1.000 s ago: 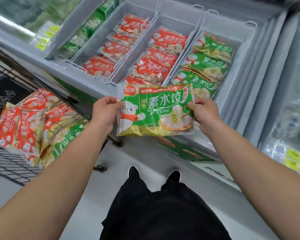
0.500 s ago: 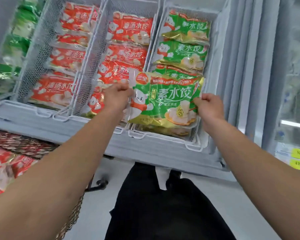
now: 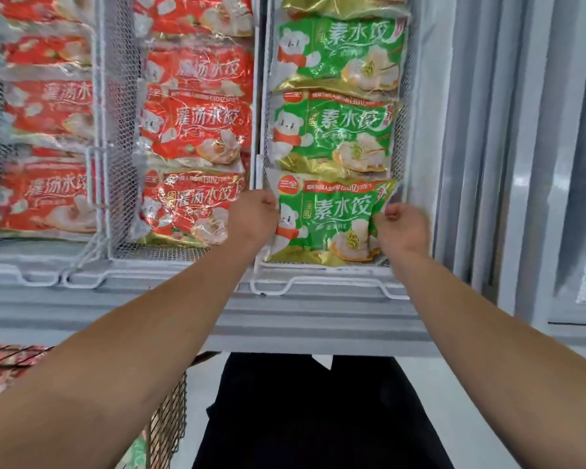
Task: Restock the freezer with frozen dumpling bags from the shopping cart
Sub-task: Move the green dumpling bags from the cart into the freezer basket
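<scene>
Head camera: both hands, left point(image 3: 251, 214) and right point(image 3: 403, 228), pinch a glossy green plastic dumpling bag point(image 3: 332, 225) inside the white wire-mesh freezer basket point(image 3: 322, 286); released askew, it may snag the mesh.

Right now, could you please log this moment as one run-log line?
left hand: gripping green dumpling bag | right hand: gripping same bag | bag: in right wire basket, front | cart: red bags

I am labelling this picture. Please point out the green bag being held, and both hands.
green bag point(image 3: 335, 228): head view, middle of its front.
left hand point(image 3: 252, 214): head view, back of hand.
right hand point(image 3: 403, 228): head view, back of hand.
</scene>
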`<control>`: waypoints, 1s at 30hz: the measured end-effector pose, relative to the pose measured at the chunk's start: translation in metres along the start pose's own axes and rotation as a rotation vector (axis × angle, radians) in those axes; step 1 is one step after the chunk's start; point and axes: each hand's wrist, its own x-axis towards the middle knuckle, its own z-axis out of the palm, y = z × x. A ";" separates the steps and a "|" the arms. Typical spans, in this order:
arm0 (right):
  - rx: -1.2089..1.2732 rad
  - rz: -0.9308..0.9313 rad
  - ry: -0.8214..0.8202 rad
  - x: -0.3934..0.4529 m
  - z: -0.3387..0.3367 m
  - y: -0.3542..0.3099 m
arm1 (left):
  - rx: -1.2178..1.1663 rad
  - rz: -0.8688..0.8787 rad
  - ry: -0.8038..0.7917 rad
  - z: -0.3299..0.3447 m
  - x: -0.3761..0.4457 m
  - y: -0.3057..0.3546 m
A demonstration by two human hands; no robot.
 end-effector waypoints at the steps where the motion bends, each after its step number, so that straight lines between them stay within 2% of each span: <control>1: -0.012 -0.006 0.008 0.001 0.001 0.000 | 0.032 0.002 -0.060 0.001 0.000 -0.001; 5: -0.070 0.021 -0.044 -0.001 -0.004 0.003 | 0.018 -0.026 -0.226 0.001 -0.006 -0.006; 10: -0.119 -0.065 -0.153 -0.020 -0.020 0.003 | -0.091 -0.014 -0.197 -0.006 -0.029 -0.008; 15: -0.148 -0.301 -0.200 -0.051 -0.040 -0.016 | -0.234 0.046 -0.002 -0.018 -0.070 -0.003; 22: -0.161 -0.735 -0.355 -0.132 -0.043 -0.036 | -0.446 0.016 0.419 -0.031 -0.170 -0.040; 25: -0.191 -0.892 -0.433 -0.178 -0.026 -0.040 | -0.549 -0.045 0.558 -0.033 -0.222 -0.075; 30: -0.295 -1.113 -0.564 -0.250 0.015 -0.038 | -0.693 -0.219 0.697 -0.026 -0.298 -0.148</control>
